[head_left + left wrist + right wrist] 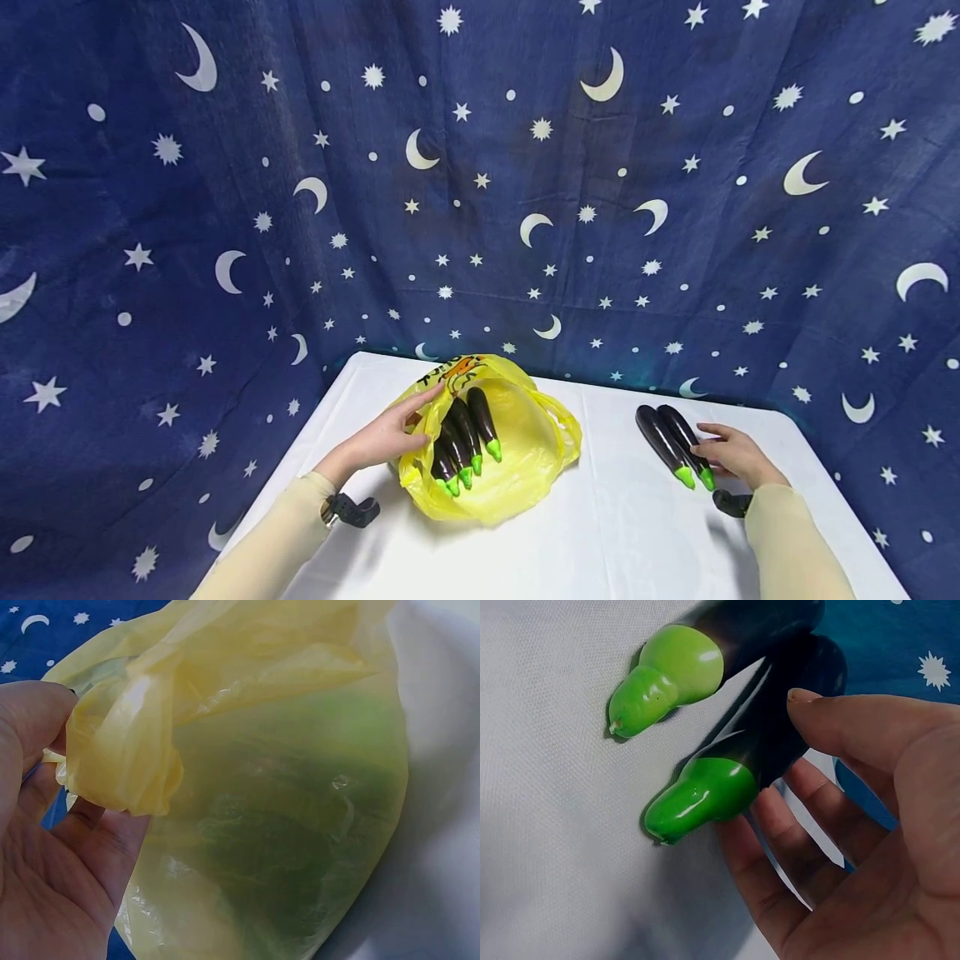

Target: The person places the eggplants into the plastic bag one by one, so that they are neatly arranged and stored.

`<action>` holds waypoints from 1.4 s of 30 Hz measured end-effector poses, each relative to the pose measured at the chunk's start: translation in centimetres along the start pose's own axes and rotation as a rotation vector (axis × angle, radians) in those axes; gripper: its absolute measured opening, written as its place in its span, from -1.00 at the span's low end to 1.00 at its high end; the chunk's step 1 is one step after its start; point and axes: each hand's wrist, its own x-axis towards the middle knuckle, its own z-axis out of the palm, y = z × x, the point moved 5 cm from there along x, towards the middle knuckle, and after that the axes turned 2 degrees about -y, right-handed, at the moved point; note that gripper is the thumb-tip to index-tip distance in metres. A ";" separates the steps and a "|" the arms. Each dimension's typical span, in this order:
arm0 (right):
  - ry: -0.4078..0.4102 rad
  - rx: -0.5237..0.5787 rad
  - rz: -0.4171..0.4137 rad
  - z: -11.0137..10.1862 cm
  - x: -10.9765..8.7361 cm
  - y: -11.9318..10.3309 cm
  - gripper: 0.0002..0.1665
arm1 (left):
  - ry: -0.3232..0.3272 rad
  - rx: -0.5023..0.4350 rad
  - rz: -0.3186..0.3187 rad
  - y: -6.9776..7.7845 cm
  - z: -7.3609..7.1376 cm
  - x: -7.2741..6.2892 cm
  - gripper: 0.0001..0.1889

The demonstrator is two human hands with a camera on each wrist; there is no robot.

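A yellow plastic bag [525, 492] lies with its mouth facing the near side, and several dark eggplants [482, 417] with green stems are inside. My left hand [386, 435] holds the bag's left rim; in the left wrist view bunched plastic [124, 750] sits between thumb and fingers. Two more eggplants [660, 442] lie side by side at the right. My right hand [738, 457] is at the right-hand one of them. Up close, its thumb lies over that eggplant's dark body [739, 750], and the spread fingers reach along its side, their tips partly hidden.
White cloth covers the table [600, 533]. A dark blue curtain [480, 208] with moons and stars hangs behind it and along the sides. Dark bands [352, 508] are on both wrists.
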 end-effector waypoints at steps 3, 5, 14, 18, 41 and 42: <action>-0.010 0.011 0.006 0.2 -0.1 -0.1 -0.07 | -0.002 0.008 -0.010 0.1 0.1 0.0 -0.12; -0.012 0.009 0.007 0.2 0.0 -0.1 -0.06 | -0.003 0.008 -0.020 0.1 0.1 0.1 -0.11; -0.021 0.006 0.018 0.2 0.1 -0.2 -0.03 | -0.008 0.004 -0.046 0.1 0.1 0.1 -0.11; -0.027 0.008 0.018 0.3 0.3 -0.2 -0.02 | -0.008 -0.004 -0.033 0.2 0.1 0.0 -0.11; -0.047 0.022 0.040 0.5 0.5 -0.4 0.02 | -0.009 -0.030 -0.024 0.0 0.0 0.0 -0.11; -0.047 0.021 0.040 0.5 0.5 -0.4 0.02 | -0.009 -0.029 -0.021 0.0 0.0 0.0 -0.11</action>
